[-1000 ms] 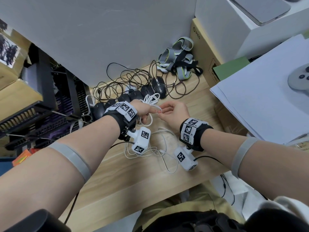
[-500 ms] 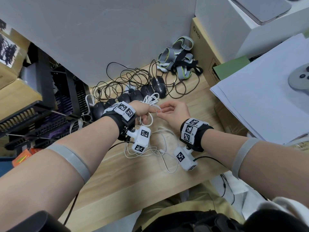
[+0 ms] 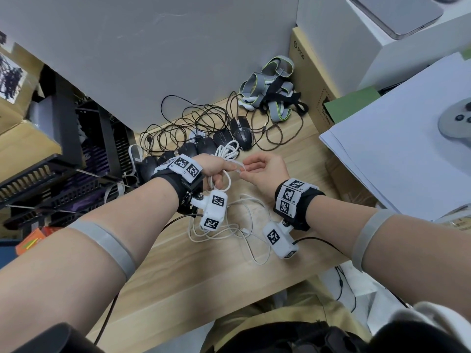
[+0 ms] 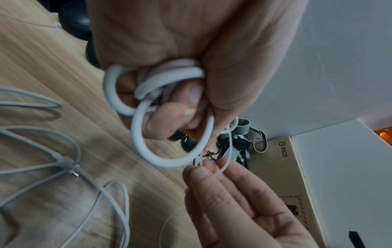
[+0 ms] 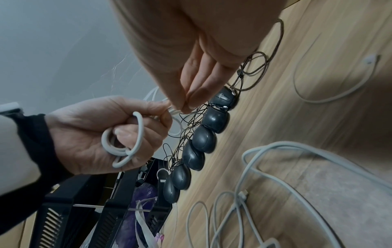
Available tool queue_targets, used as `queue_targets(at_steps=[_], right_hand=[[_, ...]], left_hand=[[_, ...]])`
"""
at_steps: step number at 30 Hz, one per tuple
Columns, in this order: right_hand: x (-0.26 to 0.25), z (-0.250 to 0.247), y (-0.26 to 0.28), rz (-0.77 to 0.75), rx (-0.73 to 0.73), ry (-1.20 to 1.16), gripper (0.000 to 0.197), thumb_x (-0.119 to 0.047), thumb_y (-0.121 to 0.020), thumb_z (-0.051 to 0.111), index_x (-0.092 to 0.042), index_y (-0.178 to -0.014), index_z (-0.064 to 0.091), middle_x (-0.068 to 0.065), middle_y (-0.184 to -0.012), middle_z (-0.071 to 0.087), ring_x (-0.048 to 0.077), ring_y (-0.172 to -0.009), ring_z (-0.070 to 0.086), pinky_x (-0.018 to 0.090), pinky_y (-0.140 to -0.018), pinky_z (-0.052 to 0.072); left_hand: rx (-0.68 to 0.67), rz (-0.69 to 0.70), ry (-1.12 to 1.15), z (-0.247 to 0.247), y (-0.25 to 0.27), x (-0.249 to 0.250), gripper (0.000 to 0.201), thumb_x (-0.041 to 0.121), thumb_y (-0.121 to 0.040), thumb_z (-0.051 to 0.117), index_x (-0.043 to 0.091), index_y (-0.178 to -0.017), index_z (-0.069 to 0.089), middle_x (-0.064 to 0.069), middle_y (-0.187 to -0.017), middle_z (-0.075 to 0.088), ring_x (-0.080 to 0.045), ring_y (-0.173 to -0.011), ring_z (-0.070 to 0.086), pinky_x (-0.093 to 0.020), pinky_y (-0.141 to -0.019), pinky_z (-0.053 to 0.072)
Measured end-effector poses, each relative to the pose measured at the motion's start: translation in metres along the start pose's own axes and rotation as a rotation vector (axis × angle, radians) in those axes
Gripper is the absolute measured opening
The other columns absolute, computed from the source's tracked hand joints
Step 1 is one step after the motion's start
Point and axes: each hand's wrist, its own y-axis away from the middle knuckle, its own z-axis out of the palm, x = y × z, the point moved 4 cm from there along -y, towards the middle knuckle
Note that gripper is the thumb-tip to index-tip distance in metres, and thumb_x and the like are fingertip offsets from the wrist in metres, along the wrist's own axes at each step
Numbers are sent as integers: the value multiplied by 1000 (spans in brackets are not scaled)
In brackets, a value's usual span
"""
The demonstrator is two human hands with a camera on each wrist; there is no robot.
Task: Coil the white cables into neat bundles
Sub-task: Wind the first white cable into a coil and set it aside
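My left hand (image 3: pixel 218 177) grips a small coil of white cable (image 3: pixel 228 151) in its fist above the wooden desk (image 3: pixel 178 271). In the left wrist view the coil's loops (image 4: pixel 171 159) hang out under the curled fingers (image 4: pixel 186 104). My right hand (image 3: pixel 245 171) meets it from the right and pinches a thin white strand (image 4: pixel 222 166) at the coil between thumb and fingertips (image 5: pixel 184 104). In the right wrist view the left hand (image 5: pixel 95 132) holds the loops (image 5: pixel 139 134). More loose white cable (image 3: pixel 229 231) lies tangled on the desk under both wrists.
A row of black mice (image 3: pixel 204 145) with tangled black cords (image 3: pixel 193 118) lies behind the hands. Grey straps (image 3: pixel 270 95) sit by a cardboard box (image 3: pixel 312 80). White paper sheets (image 3: pixel 397 143) cover the right; a black rack (image 3: pixel 63 179) stands left.
Almost nothing: both hands stay joined at the coil, with the left wrist drifted very slightly left.
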Motion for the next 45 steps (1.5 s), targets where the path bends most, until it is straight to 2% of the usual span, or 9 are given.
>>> queue_targets(at_steps=[4, 11, 16, 19, 23, 28, 33, 37, 45], right_hand=[[3, -1, -1, 32, 11, -27, 28, -3, -68, 84, -22, -80, 67, 5, -80, 70, 14, -73, 67, 30, -80, 58], [6, -1, 0, 107, 28, -184, 27, 0, -68, 84, -14, -87, 70, 11, -85, 73, 21, -79, 72, 34, -81, 60], [6, 0, -2, 150, 29, -282, 29, 2, -68, 83, -10, -90, 69, 17, -91, 73, 24, -82, 72, 36, -80, 60], [6, 1, -1, 174, 14, -338, 29, 6, -69, 82, -7, -92, 68, 16, -90, 72, 25, -81, 71, 33, -77, 60], [3, 0, 1, 210, 10, -382, 29, 5, -72, 80, -3, -97, 69, 13, -89, 72, 15, -72, 69, 19, -63, 56], [5, 0, 0, 234, -24, -401, 26, 3, -72, 81, -11, -92, 71, 12, -91, 74, 16, -73, 66, 19, -59, 50], [6, 0, 3, 249, -58, -537, 26, 9, -72, 78, -9, -89, 69, 10, -85, 73, 15, -75, 72, 22, -70, 56], [6, 1, 3, 239, -54, -496, 27, 8, -72, 79, -9, -90, 70, 11, -88, 74, 16, -79, 72, 23, -73, 57], [4, 3, -1, 163, 9, -354, 22, 2, -69, 83, -7, -86, 71, 14, -84, 74, 18, -74, 71, 27, -74, 58]], left_hand=[[-9, -19, 19, -1, -2, -1, 50, 34, -91, 70, 4, -130, 63, -7, -47, 49, -17, -36, 45, -22, -47, 34], [-112, -39, 21, 3, -2, 1, 51, 43, -66, 81, 19, -108, 62, -4, -67, 44, -12, -38, 41, -22, -54, 26], [-159, -32, 22, 2, -3, 1, 31, 44, -83, 76, 15, -86, 67, -6, -55, 47, -13, -34, 45, -17, -42, 34], [-162, -27, -15, 2, -3, 1, 41, 50, -77, 79, 14, -88, 64, -6, -50, 51, -15, -34, 47, -20, -44, 35], [-200, -31, -10, 3, 3, 3, 37, 47, -87, 70, 15, -99, 58, -4, -44, 50, -13, -32, 47, -17, -39, 36], [-262, -44, 40, 6, 10, 3, 31, 42, -90, 69, 13, -90, 57, -3, -40, 46, -12, -28, 41, -16, -36, 35], [-257, -65, 119, 7, 16, 5, 29, 37, -97, 63, 15, -82, 52, 1, -42, 40, -9, -28, 38, -14, -34, 31], [-247, -76, 164, 9, 19, 5, 24, 34, -98, 64, 17, -88, 51, 2, -45, 37, -8, -28, 36, -15, -35, 32], [-201, -47, 354, 21, 31, 12, 24, 14, -101, 49, 14, -77, 50, 6, -44, 26, -4, -31, 23, -14, -33, 29]])
